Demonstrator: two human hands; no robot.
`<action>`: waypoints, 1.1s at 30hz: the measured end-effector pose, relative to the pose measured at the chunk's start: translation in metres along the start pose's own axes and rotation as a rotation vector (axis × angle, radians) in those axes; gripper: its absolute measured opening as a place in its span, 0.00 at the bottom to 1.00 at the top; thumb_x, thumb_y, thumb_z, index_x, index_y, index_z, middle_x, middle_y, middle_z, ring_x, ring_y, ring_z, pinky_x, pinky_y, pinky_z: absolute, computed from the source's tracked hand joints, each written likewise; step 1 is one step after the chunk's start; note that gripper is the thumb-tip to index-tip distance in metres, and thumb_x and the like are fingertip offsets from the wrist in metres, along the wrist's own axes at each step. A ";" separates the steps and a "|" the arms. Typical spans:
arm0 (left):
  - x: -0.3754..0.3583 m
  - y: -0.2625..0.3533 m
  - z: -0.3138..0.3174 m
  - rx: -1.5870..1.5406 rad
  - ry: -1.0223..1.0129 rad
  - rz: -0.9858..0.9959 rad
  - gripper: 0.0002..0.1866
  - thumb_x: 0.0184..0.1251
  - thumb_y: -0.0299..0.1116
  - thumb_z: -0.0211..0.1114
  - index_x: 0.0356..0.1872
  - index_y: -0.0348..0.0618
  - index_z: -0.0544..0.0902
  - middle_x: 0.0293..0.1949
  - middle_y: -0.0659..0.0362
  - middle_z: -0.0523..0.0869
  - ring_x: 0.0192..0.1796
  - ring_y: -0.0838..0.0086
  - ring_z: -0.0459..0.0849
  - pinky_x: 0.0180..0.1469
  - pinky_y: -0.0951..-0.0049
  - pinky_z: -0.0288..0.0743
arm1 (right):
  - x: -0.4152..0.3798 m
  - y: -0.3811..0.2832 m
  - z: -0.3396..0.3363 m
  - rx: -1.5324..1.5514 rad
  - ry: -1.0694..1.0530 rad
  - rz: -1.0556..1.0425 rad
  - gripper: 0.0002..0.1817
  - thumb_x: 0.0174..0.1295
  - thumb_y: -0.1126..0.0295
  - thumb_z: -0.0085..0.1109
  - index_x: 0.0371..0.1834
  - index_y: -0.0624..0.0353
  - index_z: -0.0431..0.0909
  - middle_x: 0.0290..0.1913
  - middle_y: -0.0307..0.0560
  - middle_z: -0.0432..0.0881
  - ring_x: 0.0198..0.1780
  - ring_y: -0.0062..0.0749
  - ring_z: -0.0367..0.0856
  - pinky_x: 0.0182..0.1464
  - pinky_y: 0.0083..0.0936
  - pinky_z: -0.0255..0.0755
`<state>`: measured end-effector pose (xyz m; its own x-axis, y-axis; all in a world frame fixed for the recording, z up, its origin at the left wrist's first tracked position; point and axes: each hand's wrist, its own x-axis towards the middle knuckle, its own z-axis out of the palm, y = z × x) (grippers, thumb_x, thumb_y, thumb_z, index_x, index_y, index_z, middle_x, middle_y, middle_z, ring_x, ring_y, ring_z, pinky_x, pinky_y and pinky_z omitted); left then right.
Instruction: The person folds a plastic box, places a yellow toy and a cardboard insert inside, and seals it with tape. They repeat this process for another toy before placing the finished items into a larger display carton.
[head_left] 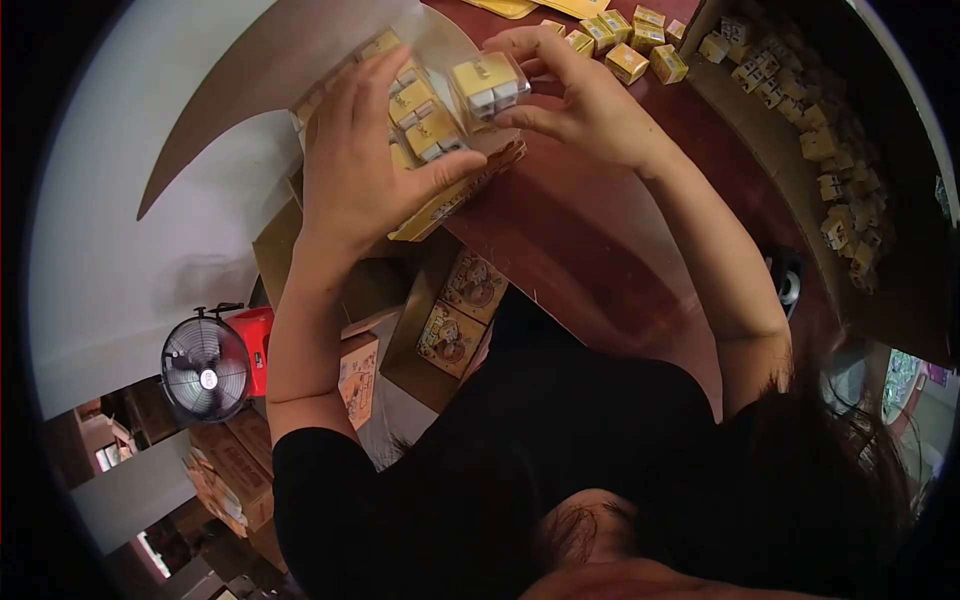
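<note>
My right hand (575, 100) pinches a small yellow-and-white box (487, 82), which seems to be in clear plastic, between thumb and fingers. It is just right of an open display carton (455, 208) with yellow printed sides. Similar small boxes (412, 103) stand in rows inside that carton. My left hand (365, 165) lies over the carton's near left part, fingers stretched out and thumb spread along its right side. It covers some of the small boxes. Whether its fingertips press on them cannot be seen.
Loose small yellow boxes (627, 62) lie on the red tabletop (600, 230). At right, a large cardboard box (775, 150) holds many more. Below the table edge an open carton (410, 360) contains printed boxes. A red-and-black fan (207, 370) stands at left near stacked cartons (235, 470).
</note>
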<state>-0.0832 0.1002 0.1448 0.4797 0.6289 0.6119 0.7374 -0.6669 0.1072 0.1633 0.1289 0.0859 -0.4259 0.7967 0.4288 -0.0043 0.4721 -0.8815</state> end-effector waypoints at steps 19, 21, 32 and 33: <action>-0.020 -0.012 0.006 -0.241 -0.300 -0.097 0.41 0.55 0.23 0.72 0.73 0.44 0.69 0.68 0.48 0.74 0.69 0.57 0.75 0.71 0.61 0.68 | 0.008 0.025 -0.019 -0.196 -0.080 -0.237 0.26 0.60 0.76 0.72 0.60 0.60 0.70 0.53 0.46 0.82 0.55 0.31 0.83 0.58 0.27 0.79; -0.020 -0.013 0.006 -0.254 -0.316 -0.092 0.41 0.55 0.23 0.72 0.73 0.43 0.68 0.69 0.48 0.73 0.69 0.56 0.75 0.71 0.61 0.68 | 0.009 0.024 -0.017 -0.212 -0.075 -0.235 0.26 0.60 0.76 0.72 0.60 0.60 0.70 0.53 0.46 0.82 0.55 0.32 0.83 0.58 0.28 0.79; -0.015 -0.008 0.004 -0.214 -0.324 -0.014 0.43 0.53 0.27 0.73 0.74 0.42 0.66 0.73 0.50 0.71 0.73 0.53 0.67 0.76 0.55 0.58 | 0.013 -0.016 -0.011 -0.698 -0.344 -0.096 0.27 0.59 0.66 0.72 0.63 0.46 0.76 0.62 0.47 0.77 0.65 0.42 0.75 0.63 0.34 0.75; -0.014 -0.003 0.003 -0.229 -0.330 0.006 0.43 0.53 0.27 0.73 0.74 0.42 0.66 0.73 0.50 0.71 0.73 0.53 0.67 0.76 0.55 0.58 | 0.013 -0.011 -0.009 -0.709 -0.328 -0.079 0.27 0.59 0.66 0.72 0.63 0.46 0.76 0.62 0.47 0.77 0.65 0.42 0.75 0.63 0.34 0.75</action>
<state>-0.0906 0.0945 0.1330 0.6381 0.6943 0.3329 0.6267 -0.7195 0.2992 0.1656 0.1375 0.1030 -0.6940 0.6509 0.3076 0.4857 0.7387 -0.4674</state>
